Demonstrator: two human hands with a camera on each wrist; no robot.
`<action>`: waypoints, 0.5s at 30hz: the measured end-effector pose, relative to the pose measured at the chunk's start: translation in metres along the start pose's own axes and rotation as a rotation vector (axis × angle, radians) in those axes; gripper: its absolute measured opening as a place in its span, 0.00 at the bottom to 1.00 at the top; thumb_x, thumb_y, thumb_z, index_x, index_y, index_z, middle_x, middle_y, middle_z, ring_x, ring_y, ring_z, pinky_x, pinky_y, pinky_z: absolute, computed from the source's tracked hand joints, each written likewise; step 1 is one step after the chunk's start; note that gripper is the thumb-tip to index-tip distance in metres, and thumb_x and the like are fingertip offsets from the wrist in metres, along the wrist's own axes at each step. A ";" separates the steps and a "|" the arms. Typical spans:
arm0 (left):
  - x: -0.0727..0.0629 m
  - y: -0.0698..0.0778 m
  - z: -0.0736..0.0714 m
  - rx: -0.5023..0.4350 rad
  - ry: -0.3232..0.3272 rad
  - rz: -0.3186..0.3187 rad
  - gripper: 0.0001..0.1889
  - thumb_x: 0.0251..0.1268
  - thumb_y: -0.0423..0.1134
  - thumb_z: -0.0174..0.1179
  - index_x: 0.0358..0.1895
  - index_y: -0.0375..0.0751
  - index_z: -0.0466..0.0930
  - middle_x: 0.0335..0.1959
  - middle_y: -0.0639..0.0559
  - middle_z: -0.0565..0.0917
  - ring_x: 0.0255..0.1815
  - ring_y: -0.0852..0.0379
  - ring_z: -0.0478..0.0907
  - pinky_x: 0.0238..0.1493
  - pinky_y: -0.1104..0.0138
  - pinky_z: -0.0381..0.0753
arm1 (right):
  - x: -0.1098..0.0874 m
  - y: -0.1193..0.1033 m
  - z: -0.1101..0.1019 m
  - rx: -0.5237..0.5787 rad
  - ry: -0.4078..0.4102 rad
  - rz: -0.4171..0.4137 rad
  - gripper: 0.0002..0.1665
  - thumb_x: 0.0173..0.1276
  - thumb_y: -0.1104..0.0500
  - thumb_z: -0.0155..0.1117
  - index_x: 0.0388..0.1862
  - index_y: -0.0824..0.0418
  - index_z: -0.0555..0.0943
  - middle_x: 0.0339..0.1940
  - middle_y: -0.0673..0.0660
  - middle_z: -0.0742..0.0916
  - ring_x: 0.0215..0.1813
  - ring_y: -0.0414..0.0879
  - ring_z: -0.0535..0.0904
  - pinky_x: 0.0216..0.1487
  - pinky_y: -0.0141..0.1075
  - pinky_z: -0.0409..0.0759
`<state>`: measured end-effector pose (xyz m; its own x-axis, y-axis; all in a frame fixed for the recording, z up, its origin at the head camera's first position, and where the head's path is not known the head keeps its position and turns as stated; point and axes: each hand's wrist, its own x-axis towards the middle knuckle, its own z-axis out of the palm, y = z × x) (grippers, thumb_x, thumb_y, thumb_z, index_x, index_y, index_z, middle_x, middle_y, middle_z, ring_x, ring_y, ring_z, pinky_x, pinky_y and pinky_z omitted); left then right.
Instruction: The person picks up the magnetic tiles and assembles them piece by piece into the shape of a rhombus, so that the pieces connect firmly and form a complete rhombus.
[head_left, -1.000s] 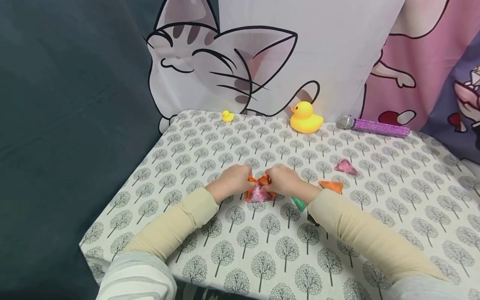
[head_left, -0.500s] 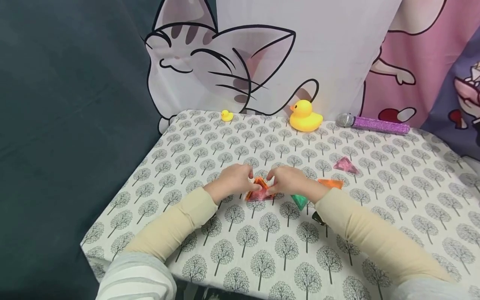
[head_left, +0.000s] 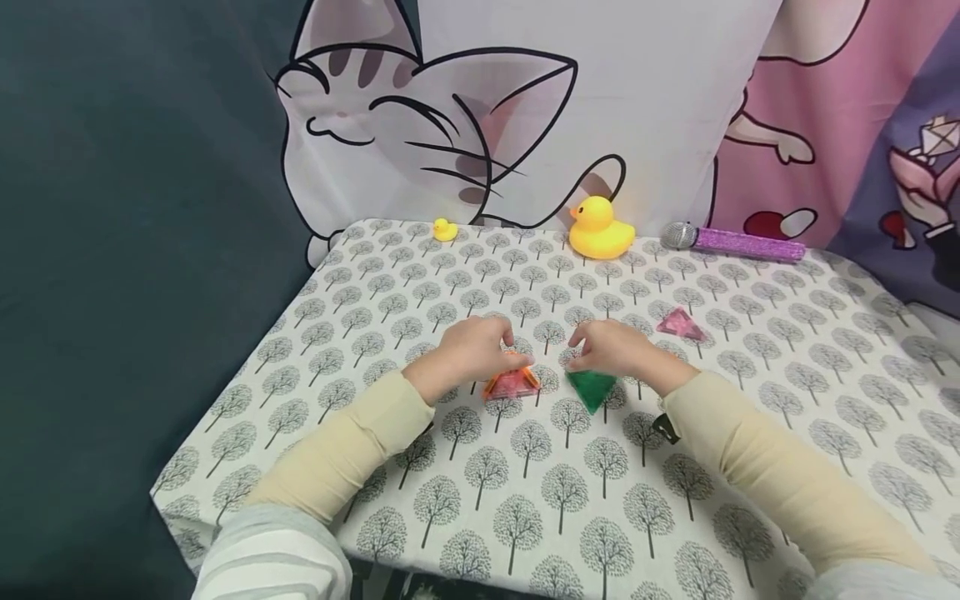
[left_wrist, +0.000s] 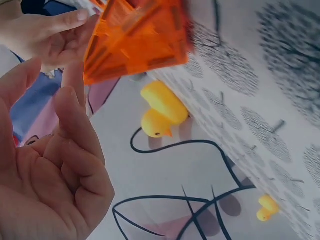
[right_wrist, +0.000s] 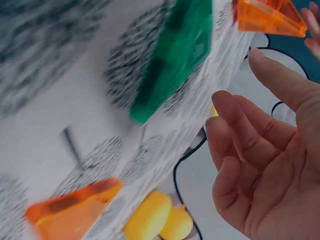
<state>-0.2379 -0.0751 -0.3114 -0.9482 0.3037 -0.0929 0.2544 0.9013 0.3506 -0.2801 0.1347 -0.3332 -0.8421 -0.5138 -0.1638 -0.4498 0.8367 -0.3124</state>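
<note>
A small pyramid of orange and pink translucent magnetic tiles [head_left: 512, 386] stands on the table. My left hand [head_left: 476, 346] is beside it with thumb and fingers apart. In the left wrist view, a fingertip overlaps the edge of the orange side [left_wrist: 140, 45]. My right hand [head_left: 611, 346] hovers over a green triangular magnetic tile [head_left: 592, 392], its fingers loosely bent and holding nothing. The right wrist view shows the green tile [right_wrist: 175, 60] lying apart from the fingers. An orange triangular tile [right_wrist: 75, 210] lies nearby, hidden behind the right arm in the head view.
A pink triangular tile [head_left: 681, 324] lies farther back on the tree-print cloth [head_left: 517, 517]. Close to the right sleeve is a small dark object [head_left: 664, 427]. Along the back edge sit a small duck [head_left: 445, 230], a larger yellow duck [head_left: 602, 229] and a purple microphone [head_left: 735, 242].
Both hands were at the pyramid, pinching its sides. They have loosened, and the right hand has moved away to the right over the green tile. The left hand stays beside the pyramid.
</note>
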 end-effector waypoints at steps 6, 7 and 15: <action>0.005 0.015 0.005 0.008 -0.030 0.052 0.18 0.52 0.57 0.56 0.35 0.46 0.73 0.24 0.58 0.75 0.20 0.61 0.72 0.24 0.68 0.69 | -0.007 0.016 -0.002 0.007 0.006 0.035 0.27 0.49 0.49 0.66 0.45 0.64 0.76 0.34 0.57 0.83 0.37 0.51 0.77 0.40 0.47 0.72; 0.006 0.018 0.007 0.018 -0.033 0.059 0.18 0.53 0.56 0.56 0.35 0.46 0.73 0.24 0.58 0.75 0.20 0.62 0.72 0.25 0.68 0.69 | -0.009 0.019 -0.003 0.010 0.001 0.044 0.28 0.50 0.49 0.66 0.46 0.65 0.75 0.35 0.57 0.83 0.37 0.51 0.77 0.40 0.48 0.72; 0.016 0.040 0.027 0.081 -0.022 0.125 0.13 0.54 0.54 0.55 0.32 0.49 0.74 0.26 0.59 0.76 0.25 0.61 0.70 0.23 0.68 0.68 | -0.020 0.044 -0.006 -0.043 0.000 0.107 0.28 0.50 0.50 0.65 0.47 0.66 0.75 0.41 0.63 0.80 0.39 0.55 0.76 0.40 0.52 0.71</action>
<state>-0.2382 -0.0255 -0.3238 -0.9042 0.4207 -0.0737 0.3853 0.8778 0.2846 -0.2852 0.1830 -0.3382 -0.8859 -0.4211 -0.1944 -0.3696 0.8942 -0.2526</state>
